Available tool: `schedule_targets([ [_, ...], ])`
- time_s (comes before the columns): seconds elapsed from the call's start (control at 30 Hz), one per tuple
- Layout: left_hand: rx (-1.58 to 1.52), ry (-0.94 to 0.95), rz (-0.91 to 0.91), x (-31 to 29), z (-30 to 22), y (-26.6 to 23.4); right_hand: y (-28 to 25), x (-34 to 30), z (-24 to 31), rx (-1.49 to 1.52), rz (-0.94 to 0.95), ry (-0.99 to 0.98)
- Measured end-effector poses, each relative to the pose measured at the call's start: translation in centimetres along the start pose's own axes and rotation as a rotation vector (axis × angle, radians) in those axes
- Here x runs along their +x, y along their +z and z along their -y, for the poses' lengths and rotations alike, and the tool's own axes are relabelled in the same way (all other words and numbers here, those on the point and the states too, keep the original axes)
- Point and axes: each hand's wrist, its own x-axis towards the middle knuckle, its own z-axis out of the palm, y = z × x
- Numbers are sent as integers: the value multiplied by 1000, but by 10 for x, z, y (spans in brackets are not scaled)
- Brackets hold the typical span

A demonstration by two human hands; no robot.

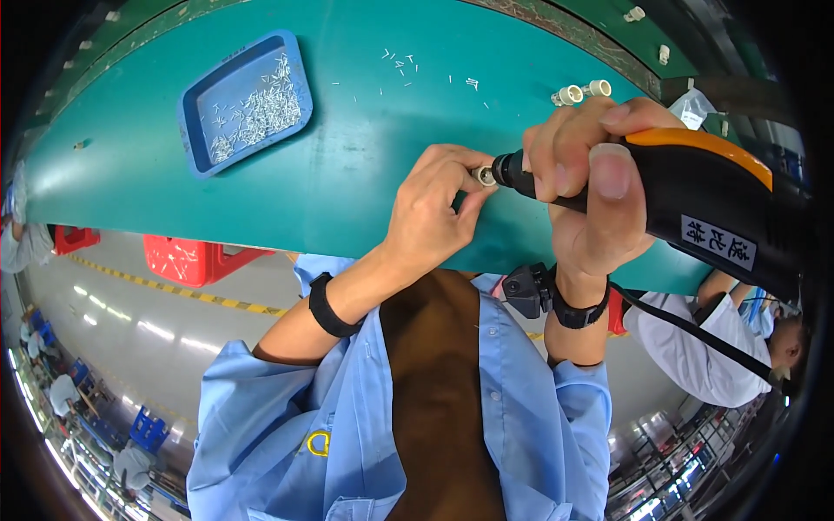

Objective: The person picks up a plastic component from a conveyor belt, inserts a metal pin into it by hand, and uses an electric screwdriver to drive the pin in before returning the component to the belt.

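- Left hand (434, 204) is closed in a pinch, thumb and fingertips gripping a small round fitting (486, 176) with a pale rim, over the green tabletop (347, 200).
- Right hand (595, 165) wraps around a black-and-orange power driver (695, 191), its body reaching just past three o'clock and its nose aimed at the fitting; I cannot tell whether they touch.
- With that fitting as dial centre, a blue tray (230, 85) of thin silvery pieces (261, 115) lies between nine and ten o'clock.
- More such pieces lie scattered around eleven.
- Two pale-rimmed fittings (569, 95) sit side by side between one and two.
- Past the table edge, a red stool (182, 260) stands between eight and nine.
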Motion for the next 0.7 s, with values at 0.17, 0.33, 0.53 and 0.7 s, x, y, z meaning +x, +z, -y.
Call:
schedule_targets([
  [0.17,25,2,-14,-1,1,-1,10,-2,0,-11,3,-24],
  [0.33,5,-24,-8,-1,-2,-2,16,1,-3,-5,35,-39],
  [0.53,38,-41,5,-1,-5,-5,19,-1,-3,1,107,-58],
  [0.7,59,-62,53,0,-3,-5,22,-7,-2,-59,-27,-59],
])
